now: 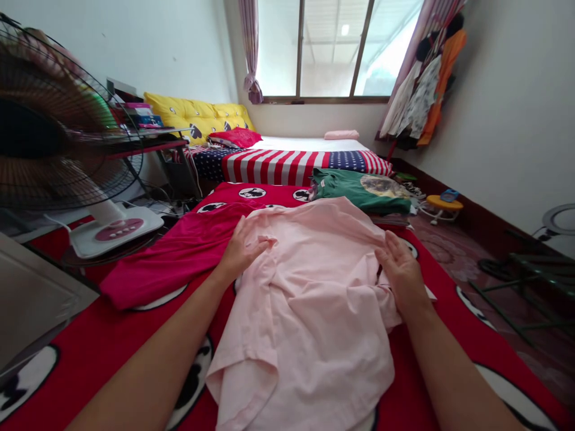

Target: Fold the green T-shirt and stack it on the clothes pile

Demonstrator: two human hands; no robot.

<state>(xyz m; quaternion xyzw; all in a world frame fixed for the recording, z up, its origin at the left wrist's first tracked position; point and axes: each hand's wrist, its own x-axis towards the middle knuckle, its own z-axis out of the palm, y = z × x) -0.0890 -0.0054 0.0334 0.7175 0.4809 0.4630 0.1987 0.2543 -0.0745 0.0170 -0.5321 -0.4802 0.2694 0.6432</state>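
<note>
A pale pink shirt (323, 311) lies spread and wrinkled in front of me, with one sleeve folded over at its lower left. At its left edge rests my left hand (240, 251), fingers stretched and thumb apart, touching the cloth near a small crease. My right hand (399, 266) is at the shirt's right edge, its fingers extended against the fabric. Both hands look open; a little cloth bunches beside the right palm. Left of the shirt is a crumpled magenta garment (179, 251). The red cloth (449, 347) with black-and-white round prints lies under everything.
A pile of folded clothes topped by a green shirt (345, 188) sits at the far right of the red surface. A standing fan (121, 224) is on the left. Beyond are a bed (278, 164), a yellow stool (442, 203) and hanging clothes (422, 90).
</note>
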